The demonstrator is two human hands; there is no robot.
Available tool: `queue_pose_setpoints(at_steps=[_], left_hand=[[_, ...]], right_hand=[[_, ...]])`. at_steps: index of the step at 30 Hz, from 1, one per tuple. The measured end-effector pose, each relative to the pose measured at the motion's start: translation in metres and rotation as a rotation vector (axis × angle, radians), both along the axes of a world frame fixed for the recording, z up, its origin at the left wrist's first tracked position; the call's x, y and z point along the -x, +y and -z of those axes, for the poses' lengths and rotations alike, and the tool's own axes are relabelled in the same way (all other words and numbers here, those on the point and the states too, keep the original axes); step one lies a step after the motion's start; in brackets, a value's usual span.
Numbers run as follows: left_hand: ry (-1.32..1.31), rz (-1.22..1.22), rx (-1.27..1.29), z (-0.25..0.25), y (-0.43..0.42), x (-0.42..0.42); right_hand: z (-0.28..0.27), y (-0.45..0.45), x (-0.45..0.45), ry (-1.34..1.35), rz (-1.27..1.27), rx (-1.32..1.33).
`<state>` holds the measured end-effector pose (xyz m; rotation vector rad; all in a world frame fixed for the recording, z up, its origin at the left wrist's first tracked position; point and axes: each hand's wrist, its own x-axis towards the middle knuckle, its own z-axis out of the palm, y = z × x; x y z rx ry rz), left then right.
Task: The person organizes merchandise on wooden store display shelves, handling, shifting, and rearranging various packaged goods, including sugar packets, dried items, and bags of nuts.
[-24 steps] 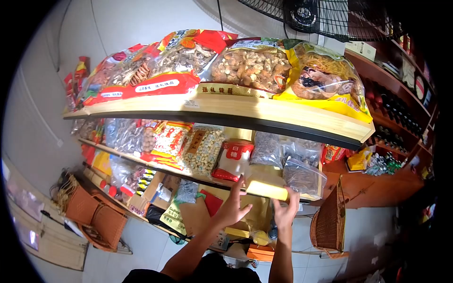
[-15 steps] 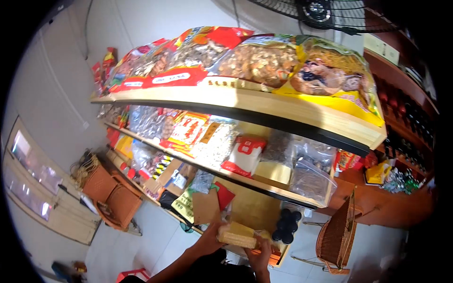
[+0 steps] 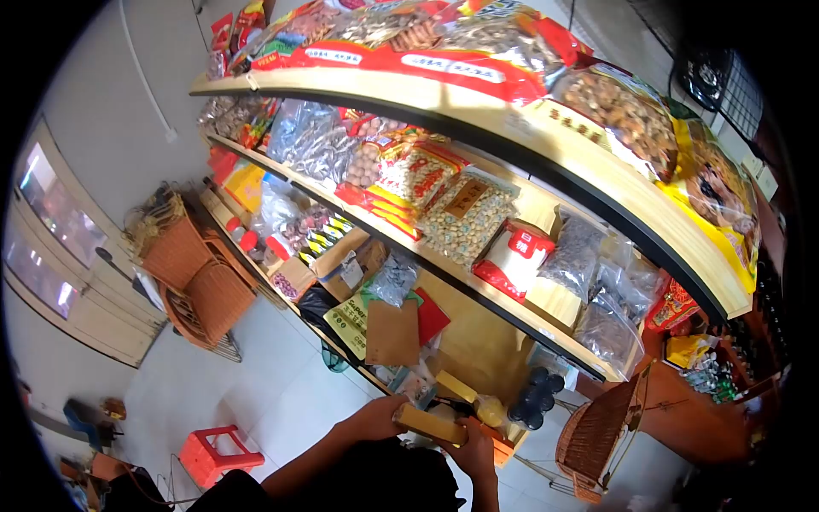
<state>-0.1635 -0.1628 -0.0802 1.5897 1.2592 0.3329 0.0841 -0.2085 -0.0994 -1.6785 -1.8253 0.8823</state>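
Note:
My left hand [image 3: 375,420] grips the left end of a yellow, brick-shaped package [image 3: 429,424], low in the view. At its other end my right hand [image 3: 474,450] is closed around it. The package is held out in front of the bottom shelf [image 3: 478,341], and its exact contents cannot be made out. Just beyond it lie another yellow block [image 3: 456,386] and a small clear bag of something yellowish [image 3: 490,410]. To their right stands a cluster of dark round-topped jars [image 3: 536,398].
Above are the middle shelf with a white-and-red bag [image 3: 514,258] and the top shelf with large food bags [image 3: 495,43]. A brown cardboard piece [image 3: 392,331] sits on the bottom shelf. Wicker chairs [image 3: 205,286], a wicker basket [image 3: 597,427] and a red stool [image 3: 220,455] surround the shelving.
The view has shifted and tilted, so the shelves slope more steeply and the red stool shows fully. Both hands keep the package, now turned with a narrower side showing.

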Motion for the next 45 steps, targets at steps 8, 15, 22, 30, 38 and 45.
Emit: queue_pose_setpoints(at_steps=[8,15,22,30,38,45], left_hand=[[-0.009,0.201,-0.114,0.051,0.050,0.068],[-0.121,0.211,-0.084,0.074,0.064,0.084],[-0.016,0.073,-0.032,0.105,0.068,0.046],[0.054,0.021,0.059,0.163,0.103,-0.044],[-0.037,-0.018,0.031,0.235,0.146,-0.079],[0.016,0.067,0.320,0.265,0.138,-0.079]], right_hand=[[0.014,0.011,0.077,-0.065,0.068,0.151],[0.030,0.012,0.104,-0.099,0.198,0.191],[0.070,0.030,0.072,-0.242,0.246,0.194],[0.132,0.073,0.005,-0.124,0.464,0.084],[0.205,0.100,-0.023,-0.065,0.523,0.123],[0.253,0.090,-0.015,-0.228,0.498,0.242]])
